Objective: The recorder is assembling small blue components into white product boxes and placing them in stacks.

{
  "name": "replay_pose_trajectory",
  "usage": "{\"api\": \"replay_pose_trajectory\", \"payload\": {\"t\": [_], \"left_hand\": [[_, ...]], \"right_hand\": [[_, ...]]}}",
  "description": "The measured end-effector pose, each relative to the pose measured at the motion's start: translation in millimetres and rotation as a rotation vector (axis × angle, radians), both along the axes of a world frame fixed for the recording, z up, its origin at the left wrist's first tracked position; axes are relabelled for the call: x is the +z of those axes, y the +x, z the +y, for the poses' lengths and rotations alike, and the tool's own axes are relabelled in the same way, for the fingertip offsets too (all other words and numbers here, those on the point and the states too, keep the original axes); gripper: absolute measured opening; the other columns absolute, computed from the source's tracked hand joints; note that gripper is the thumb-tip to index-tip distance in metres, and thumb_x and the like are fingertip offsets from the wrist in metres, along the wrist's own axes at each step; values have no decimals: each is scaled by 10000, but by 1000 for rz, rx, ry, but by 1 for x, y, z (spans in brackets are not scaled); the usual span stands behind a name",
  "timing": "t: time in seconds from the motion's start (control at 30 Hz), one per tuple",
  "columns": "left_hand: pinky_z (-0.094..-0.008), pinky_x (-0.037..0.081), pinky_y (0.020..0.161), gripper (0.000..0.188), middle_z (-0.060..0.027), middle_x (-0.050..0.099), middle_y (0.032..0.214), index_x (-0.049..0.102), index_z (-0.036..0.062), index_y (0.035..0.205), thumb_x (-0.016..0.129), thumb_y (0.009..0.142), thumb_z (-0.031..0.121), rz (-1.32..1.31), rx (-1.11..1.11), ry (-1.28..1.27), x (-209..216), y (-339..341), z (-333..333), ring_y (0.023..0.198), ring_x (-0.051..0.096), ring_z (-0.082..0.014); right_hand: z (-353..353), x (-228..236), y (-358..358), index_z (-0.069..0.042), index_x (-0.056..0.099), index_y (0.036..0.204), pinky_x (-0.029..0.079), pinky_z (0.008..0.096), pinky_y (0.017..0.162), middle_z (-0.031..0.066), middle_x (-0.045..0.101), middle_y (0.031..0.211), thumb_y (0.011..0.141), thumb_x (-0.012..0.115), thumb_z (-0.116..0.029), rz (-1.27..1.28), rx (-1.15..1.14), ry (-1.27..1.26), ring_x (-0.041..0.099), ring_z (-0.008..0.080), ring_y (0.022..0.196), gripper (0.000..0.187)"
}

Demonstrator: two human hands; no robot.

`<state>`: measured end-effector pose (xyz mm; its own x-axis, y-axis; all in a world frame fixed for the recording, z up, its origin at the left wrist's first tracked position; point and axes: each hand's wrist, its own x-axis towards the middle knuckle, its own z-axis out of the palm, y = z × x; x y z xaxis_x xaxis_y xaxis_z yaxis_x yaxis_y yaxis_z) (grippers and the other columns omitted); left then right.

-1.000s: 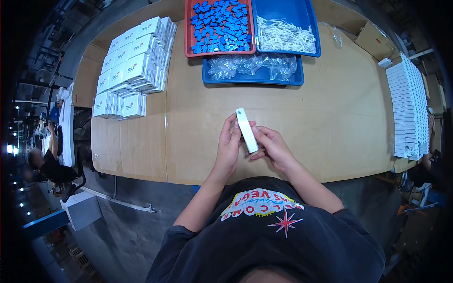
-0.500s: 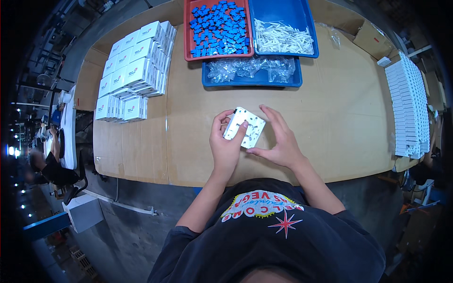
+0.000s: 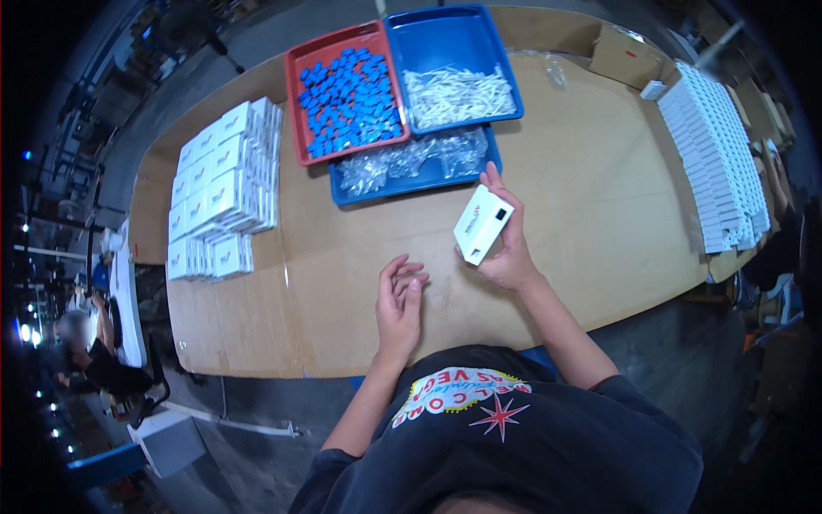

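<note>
My right hand (image 3: 512, 264) grips a flat white plastic box-shaped device (image 3: 479, 223) by its edges, raised over the cardboard-covered table. Its printed face and one narrow side with a black square port show. My left hand (image 3: 399, 310) hovers apart from it, lower and to the left, over the cardboard. The fingers there are loosely bent and spread, with nothing in them. Nearest beyond the hands stands a blue tray (image 3: 353, 200) with clear plastic bags (image 3: 413, 160).
Behind, a red tray (image 3: 301, 113) holds small blue parts (image 3: 353, 98), and another blue tray (image 3: 441, 41) holds slim white pieces (image 3: 462, 96). White devices stand stacked at left (image 3: 210, 184) and in rows at right (image 3: 711, 163). Another person (image 3: 107, 364) sits far left.
The device has passed from my left hand to my right and been turned, so its printed face shows. My left hand has let go and moved down-left. The whole view has shifted.
</note>
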<state>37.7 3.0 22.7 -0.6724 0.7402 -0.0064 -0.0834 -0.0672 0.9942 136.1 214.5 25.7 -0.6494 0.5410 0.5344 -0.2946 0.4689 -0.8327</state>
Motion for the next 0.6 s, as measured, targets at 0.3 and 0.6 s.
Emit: {"api": "replay_pose_trajectory", "payload": {"t": [0.3,0.6], "left_hand": [[-299,529,941,315,-116,695,1117,522,-27,1380,551,1079,59,9,-45,-177,-10,15,11,1004,662,-153],[-389,487,1006,233,-136,687,1135,636,-11,1230,614,1017,81,501,-75,-251,-35,31,41,1075,644,-246]], "right_hand": [[64,6,63,-40,390,1547,392,471,1195,219,455,1495,743,905,-234,-548,-170,-24,477,368,1417,974],[252,-46,174,-76,288,1600,432,498,1160,184,467,1542,752,888,-141,-371,-775,-160,489,300,1431,1041]]}}
